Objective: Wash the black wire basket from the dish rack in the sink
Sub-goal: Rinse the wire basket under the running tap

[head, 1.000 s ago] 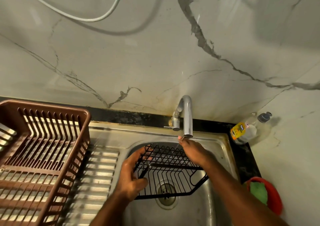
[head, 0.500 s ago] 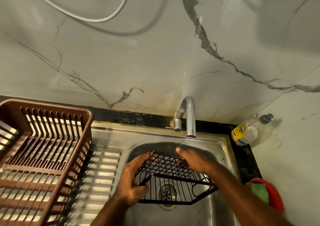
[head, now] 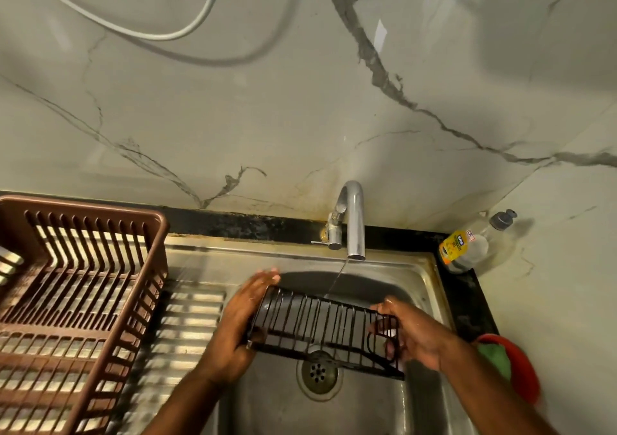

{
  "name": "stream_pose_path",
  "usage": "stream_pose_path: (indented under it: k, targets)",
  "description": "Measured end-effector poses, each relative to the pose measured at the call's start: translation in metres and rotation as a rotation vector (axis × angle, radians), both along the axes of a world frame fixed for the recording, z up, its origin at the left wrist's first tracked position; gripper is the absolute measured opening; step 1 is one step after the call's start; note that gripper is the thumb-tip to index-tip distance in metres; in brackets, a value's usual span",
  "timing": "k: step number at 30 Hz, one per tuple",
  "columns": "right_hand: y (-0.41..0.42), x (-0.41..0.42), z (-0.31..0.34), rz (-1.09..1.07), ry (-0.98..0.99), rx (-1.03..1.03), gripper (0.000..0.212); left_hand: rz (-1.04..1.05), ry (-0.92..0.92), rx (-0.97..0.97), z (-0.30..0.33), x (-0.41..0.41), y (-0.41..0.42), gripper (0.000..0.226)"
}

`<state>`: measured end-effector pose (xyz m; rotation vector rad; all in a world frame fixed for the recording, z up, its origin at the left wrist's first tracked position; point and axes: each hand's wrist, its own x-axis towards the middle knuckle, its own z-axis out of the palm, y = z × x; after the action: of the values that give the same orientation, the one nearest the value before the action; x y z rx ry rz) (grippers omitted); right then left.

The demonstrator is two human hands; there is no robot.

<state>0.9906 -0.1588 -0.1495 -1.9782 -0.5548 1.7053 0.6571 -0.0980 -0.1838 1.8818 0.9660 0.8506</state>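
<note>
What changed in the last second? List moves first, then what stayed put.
The basket was turned in the sink, so its long side now faces up. The right hand left the tap for the basket's right end. The left hand kept its grip. Water keeps running; the rack stayed put.

Soap bottle (head: 467, 244) beside faucet (head: 352, 220)

2 hands (head: 240, 324), 1 basket (head: 320, 327), 1 rack (head: 80, 301), maybe 1 bottle (head: 467, 244).
</note>
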Motion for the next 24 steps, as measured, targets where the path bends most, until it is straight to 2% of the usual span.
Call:
stream_pose_path:
  k: [2,3,5,7,9,13,16,17,19,21,24]
  targets:
    - [-0.003,-0.005,0.003,-0.021,0.016,0.058,0.031,0.031,0.148,-0.024,-0.005,-0.008,-0.002,0.075]
    - [-0.004,-0.007,0.005,-0.028,0.01,0.091,0.028,0.022,0.219,-0.065,-0.01,-0.014,-0.004,0.086]
    - [-0.005,-0.012,0.005,-0.028,-0.045,0.17,0.027,-0.023,0.252,-0.195,-0.022,-0.027,-0.008,0.102]
    - [-0.006,-0.019,0.007,-0.027,-0.117,0.265,0.029,-0.06,0.157,-0.314,-0.031,-0.036,-0.012,0.101]
    - [-0.006,-0.024,0.008,-0.009,-0.202,0.369,0.033,-0.009,0.065,-0.432,-0.031,-0.037,-0.017,0.092]
    - [-0.006,-0.032,0.013,0.143,-0.475,0.508,0.046,0.31,-0.384,-0.888,-0.022,-0.019,-0.022,0.048]
    - [-0.007,-0.039,0.019,0.247,-0.664,0.567,0.053,0.445,-0.423,-0.966,-0.023,0.003,-0.022,0.04]
    - [-0.007,-0.039,0.019,0.25,-0.678,0.59,0.053,0.472,-0.373,-0.979,-0.026,0.01,-0.019,0.046]
    - [-0.007,-0.039,0.018,0.227,-0.655,0.648,0.053,0.486,-0.262,-0.98,-0.027,0.027,-0.015,0.071]
    - [-0.007,-0.039,0.015,0.163,-0.643,0.702,0.053,0.551,-0.26,-1.001,-0.036,0.039,-0.014,0.091]
    - [-0.004,-0.037,0.005,0.114,-0.784,0.656,0.055,0.662,-0.344,-1.0,-0.032,0.054,-0.021,0.078]
